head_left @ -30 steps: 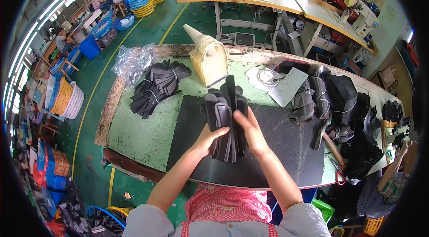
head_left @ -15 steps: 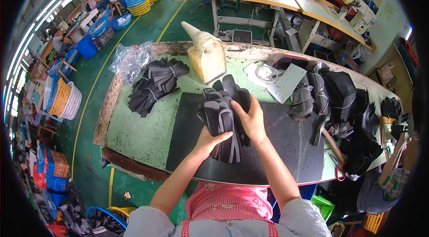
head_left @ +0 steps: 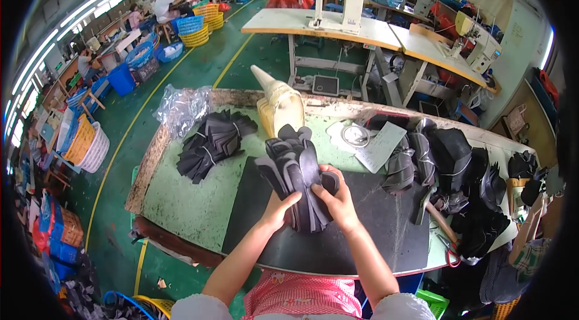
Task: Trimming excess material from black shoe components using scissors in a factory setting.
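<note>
Above the black mat [head_left: 374, 229] I hold up a thick bundle of black cut pieces [head_left: 294, 166], stacked with rounded ends. My left hand [head_left: 278, 209] grips its lower left side, thumb across the front. From the right, my right hand [head_left: 339, 202] closes round it, thumb pressed on the front layers, with one rounded end sticking out beside the fingers. Most fingers of both hands are hidden behind the bundle. Another tied bundle of black pieces [head_left: 212, 144] lies on the green tabletop [head_left: 175, 190] to the left. A cream-coloured pot with a cone-shaped spout [head_left: 282, 106] stands just behind my bundle.
Clear plastic wrap [head_left: 183, 109] lies at the far left corner. White tape roll [head_left: 356, 135] and written paper [head_left: 382, 146] sit right of the pot. Further right are dark bundles [head_left: 449, 154], a wooden-handled hammer [head_left: 442, 221] and red-handled scissors [head_left: 452, 256]. Sewing tables [head_left: 283, 23] stand beyond.
The bundle has turned in my hands and shows more of its layered edges. My right hand has shifted lower on it. The whole view has tilted up, showing more of the room.
</note>
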`<state>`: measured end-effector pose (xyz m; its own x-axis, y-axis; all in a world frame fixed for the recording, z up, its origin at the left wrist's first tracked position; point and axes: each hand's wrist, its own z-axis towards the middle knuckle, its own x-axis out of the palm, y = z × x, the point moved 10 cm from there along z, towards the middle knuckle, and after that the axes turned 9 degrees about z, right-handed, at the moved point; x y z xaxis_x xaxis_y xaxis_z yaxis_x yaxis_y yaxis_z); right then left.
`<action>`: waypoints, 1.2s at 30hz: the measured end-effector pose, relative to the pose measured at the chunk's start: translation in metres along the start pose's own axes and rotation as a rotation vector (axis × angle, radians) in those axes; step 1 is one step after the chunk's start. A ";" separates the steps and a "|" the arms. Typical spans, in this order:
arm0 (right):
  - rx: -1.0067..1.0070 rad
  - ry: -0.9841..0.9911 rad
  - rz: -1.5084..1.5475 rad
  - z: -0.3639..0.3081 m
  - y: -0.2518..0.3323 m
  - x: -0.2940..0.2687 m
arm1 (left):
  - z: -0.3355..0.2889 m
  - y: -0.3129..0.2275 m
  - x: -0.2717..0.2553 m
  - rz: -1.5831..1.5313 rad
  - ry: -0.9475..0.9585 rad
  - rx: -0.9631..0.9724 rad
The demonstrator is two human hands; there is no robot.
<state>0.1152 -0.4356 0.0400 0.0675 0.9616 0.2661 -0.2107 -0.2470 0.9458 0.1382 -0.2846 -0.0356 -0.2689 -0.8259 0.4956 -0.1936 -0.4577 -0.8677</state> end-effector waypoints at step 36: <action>-0.123 0.007 -0.638 0.000 0.046 -0.024 | 0.002 0.020 0.045 0.500 0.339 -0.049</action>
<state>0.1040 -0.4698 0.0771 0.2098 0.9157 -0.3428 -0.2416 0.3883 0.8893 0.1241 -0.3316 -0.0306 -0.6225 -0.7824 0.0190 -0.0069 -0.0188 -0.9998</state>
